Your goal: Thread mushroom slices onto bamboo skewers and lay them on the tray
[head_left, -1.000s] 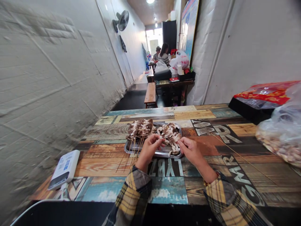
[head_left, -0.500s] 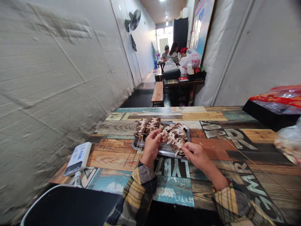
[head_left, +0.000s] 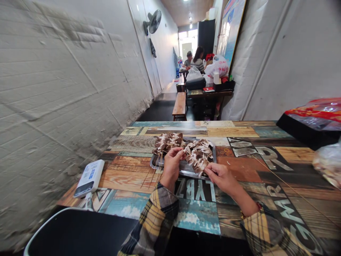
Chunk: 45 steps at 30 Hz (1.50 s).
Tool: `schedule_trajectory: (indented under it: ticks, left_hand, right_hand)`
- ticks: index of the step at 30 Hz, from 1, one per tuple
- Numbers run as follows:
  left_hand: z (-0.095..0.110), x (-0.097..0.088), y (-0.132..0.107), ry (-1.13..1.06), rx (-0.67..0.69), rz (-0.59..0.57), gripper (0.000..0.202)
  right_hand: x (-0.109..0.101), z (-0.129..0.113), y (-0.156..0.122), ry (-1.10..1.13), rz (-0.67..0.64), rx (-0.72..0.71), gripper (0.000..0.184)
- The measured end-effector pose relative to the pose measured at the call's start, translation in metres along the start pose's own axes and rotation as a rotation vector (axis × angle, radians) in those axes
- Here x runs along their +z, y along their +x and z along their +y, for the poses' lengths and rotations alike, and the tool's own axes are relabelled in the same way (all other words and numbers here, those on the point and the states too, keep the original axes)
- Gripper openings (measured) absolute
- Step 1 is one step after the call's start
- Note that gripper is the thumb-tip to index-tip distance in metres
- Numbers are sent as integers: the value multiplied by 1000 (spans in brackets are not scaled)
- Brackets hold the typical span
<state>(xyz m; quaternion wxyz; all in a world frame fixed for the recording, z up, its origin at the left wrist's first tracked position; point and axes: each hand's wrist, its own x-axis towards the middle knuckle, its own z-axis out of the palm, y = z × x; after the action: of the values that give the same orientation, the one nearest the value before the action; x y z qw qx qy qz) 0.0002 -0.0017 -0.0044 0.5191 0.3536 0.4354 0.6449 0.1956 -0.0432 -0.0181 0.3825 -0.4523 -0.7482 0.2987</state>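
A metal tray (head_left: pixel 192 173) on the table bears two heaps of brown-and-white oyster mushrooms. Above its middle, my left hand (head_left: pixel 172 165) has thumb and forefinger pinched on a pale bit of oyster mushroom at the edge of the right-hand heap (head_left: pixel 200 153). My right hand (head_left: pixel 220 177) pinches the lower right end of that same heap, fingers closed on an oyster mushroom there. Whether a stick runs through these mushrooms cannot be made out. The left-hand heap (head_left: pixel 167 142) lies behind my left hand. Several thin bamboo skewers (head_left: pixel 157 169) stick out from it towards me.
One long skewer (head_left: pixel 290 185) lies on the patterned table (head_left: pixel 197 213) at right. A white power bank (head_left: pixel 89 177) with a cable is at left. A black box (head_left: pixel 306 133) and a plastic bag (head_left: pixel 329 161) stand at right. Two people sit farther back, beyond a bench (head_left: pixel 179 104).
The view has shifted very slightly. Both hands keep their pinches at nearly the same places on the mushrooms; the right fingers have shifted only a little.
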Motion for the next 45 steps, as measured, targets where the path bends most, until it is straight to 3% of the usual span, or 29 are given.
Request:
schedule_trajectory:
  ticks: [14, 23, 31, 36, 41, 45]
  left_hand:
    - [-1, 1, 0, 85, 50, -35, 24]
    - [0, 4, -4, 288, 182, 24, 15]
    - [-4, 3, -4, 356, 210, -50, 10]
    - [-1, 7, -8, 290, 155, -134, 10]
    - [2, 6, -8, 64, 11, -142, 26]
    - [0, 5, -8, 37, -76, -197, 30]
  right_hand:
    - [2, 3, 1, 0, 0, 0, 31]
    - [1, -2, 2, -41, 29, -26, 32]
    - [7, 0, 2, -38, 62, 4, 30]
    - [10, 3, 2, -9, 93, 18, 30]
    - [10, 4, 1, 28, 80, 39, 31]
    - [10, 4, 2, 44, 59, 52, 31]
